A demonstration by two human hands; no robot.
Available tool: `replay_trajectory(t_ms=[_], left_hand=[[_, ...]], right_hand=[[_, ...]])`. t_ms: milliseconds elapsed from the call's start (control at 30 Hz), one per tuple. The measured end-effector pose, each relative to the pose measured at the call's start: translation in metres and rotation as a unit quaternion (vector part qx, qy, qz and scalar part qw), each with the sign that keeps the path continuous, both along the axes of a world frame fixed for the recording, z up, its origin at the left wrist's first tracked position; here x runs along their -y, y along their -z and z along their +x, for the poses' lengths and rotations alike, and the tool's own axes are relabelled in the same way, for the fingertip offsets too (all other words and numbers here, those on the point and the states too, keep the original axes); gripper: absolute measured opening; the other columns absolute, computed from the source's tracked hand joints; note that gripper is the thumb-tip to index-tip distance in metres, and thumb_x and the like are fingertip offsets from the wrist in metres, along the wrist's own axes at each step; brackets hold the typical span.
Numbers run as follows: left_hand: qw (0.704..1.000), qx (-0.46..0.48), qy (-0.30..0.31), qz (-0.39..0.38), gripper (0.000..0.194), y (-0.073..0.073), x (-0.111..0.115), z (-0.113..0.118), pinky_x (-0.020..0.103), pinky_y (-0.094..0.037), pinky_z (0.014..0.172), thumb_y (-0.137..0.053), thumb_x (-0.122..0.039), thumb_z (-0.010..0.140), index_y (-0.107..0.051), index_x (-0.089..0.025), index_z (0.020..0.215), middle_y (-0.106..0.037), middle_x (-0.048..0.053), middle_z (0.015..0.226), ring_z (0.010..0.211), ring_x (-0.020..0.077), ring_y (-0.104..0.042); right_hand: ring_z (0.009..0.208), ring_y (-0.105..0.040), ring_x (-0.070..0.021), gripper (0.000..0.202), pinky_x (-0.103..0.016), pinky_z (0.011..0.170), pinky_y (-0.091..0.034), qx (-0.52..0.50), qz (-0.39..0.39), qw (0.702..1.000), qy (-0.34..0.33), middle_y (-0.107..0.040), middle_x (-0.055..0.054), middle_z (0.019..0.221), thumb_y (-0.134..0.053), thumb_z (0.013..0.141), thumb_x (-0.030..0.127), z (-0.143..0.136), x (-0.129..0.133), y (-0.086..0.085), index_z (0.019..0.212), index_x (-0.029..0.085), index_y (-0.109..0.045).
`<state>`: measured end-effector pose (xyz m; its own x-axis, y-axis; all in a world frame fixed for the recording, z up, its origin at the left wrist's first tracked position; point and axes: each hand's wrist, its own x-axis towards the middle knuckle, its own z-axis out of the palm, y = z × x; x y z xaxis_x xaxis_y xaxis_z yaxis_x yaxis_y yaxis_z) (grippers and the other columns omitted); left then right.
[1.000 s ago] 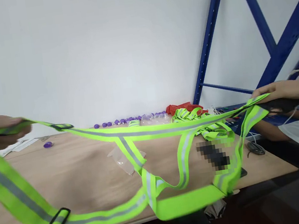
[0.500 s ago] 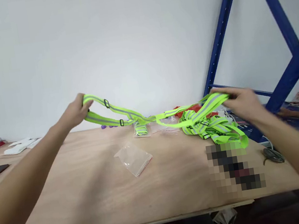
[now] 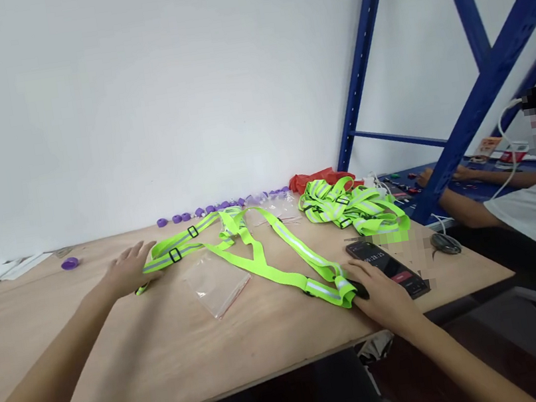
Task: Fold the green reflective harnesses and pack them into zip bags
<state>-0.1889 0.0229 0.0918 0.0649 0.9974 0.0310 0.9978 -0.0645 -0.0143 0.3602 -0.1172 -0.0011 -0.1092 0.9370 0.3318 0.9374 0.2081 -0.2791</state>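
A neon-yellow reflective harness (image 3: 260, 262) with grey stripes and black buckles lies spread across the wooden table. At its left end, my left hand (image 3: 130, 270) rests palm down with fingers stretched out, touching the strap loop. My right hand (image 3: 385, 294) has its fingers around the folded right end of the harness; the thumb is partly hidden. Just beyond the right hand lies a phone (image 3: 386, 267) showing a running timer. Under the harness's left part is a clear plastic bag (image 3: 217, 286). Farther back, a tangled pile of similar straps (image 3: 349, 205) sits on the right.
Purple rings (image 3: 209, 209) line the wall, and one more purple ring (image 3: 70, 263) lies at left. Behind the pile is a red bag (image 3: 320, 178). A computer mouse (image 3: 445, 243) sits at the right edge. Past the blue rack post (image 3: 464, 101), another person works at a blue surface.
Both hands have come down and toward me, lowering the stretched harness from the air onto the table. The left hand's fingers have straightened. My view has turned right, bringing the other person in.
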Motion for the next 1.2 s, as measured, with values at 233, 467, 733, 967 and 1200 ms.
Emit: replay_trajectory(t_ms=[233,467,733,967,1200], left_hand=[[0.952,0.060,0.300,-0.023,0.051,0.053,0.089,0.112,0.051,-0.029,0.116,-0.041,-0.051,0.097,-0.054,-0.027,0.140,-0.052,0.009,0.148,0.137,0.0302,-0.047],[0.973,0.032,0.225,-0.042,0.039,0.048,0.134,0.114,0.044,-0.048,0.092,-0.042,-0.049,0.096,-0.067,-0.026,0.114,-0.067,0.009,0.129,0.111,0.0320,-0.065],[0.994,0.072,0.080,-0.036,0.050,0.035,0.168,0.064,0.039,-0.052,0.079,-0.039,-0.059,0.095,-0.066,-0.024,0.118,-0.069,0.011,0.111,0.094,0.0300,-0.068],[0.988,0.046,0.141,0.041,0.042,0.060,0.182,0.036,0.043,-0.051,0.096,-0.035,-0.028,0.093,-0.071,-0.025,0.115,-0.071,0.011,0.118,0.105,0.0290,-0.068],[0.947,0.271,-0.005,0.175,0.032,0.004,0.144,0.023,0.034,-0.059,0.075,-0.052,-0.049,0.087,-0.072,-0.026,0.097,-0.079,0.003,0.097,0.086,0.0276,-0.075]], right_hand=[[0.125,-0.057,-0.0267,0.053,-0.045,0.105,-0.048,-0.120,-0.014,0.992,-0.028,-0.057,-0.014,0.137,-0.049,0.087,0.023,0.015,0.028,0.009,0.139,0.019,-0.045],[0.108,-0.066,-0.0272,0.029,-0.045,0.097,-0.053,-0.115,0.030,0.993,-0.024,-0.072,-0.010,0.112,-0.049,0.091,0.030,0.018,0.028,0.020,0.113,0.023,-0.065],[0.120,-0.062,-0.0317,0.044,-0.049,0.102,-0.051,-0.129,0.032,0.990,-0.041,-0.066,-0.014,0.128,-0.054,0.088,0.043,0.024,0.026,0.026,0.125,0.020,-0.060],[0.110,-0.066,-0.0325,0.048,-0.047,0.095,-0.055,-0.183,0.008,0.982,-0.041,-0.070,-0.012,0.117,-0.062,0.081,0.055,0.021,0.021,0.018,0.118,0.024,-0.064],[0.112,-0.065,-0.0293,0.035,-0.043,0.097,-0.054,-0.197,0.008,0.978,-0.066,-0.069,-0.010,0.117,-0.061,0.085,0.045,-0.007,0.033,0.011,0.114,0.026,-0.069]])
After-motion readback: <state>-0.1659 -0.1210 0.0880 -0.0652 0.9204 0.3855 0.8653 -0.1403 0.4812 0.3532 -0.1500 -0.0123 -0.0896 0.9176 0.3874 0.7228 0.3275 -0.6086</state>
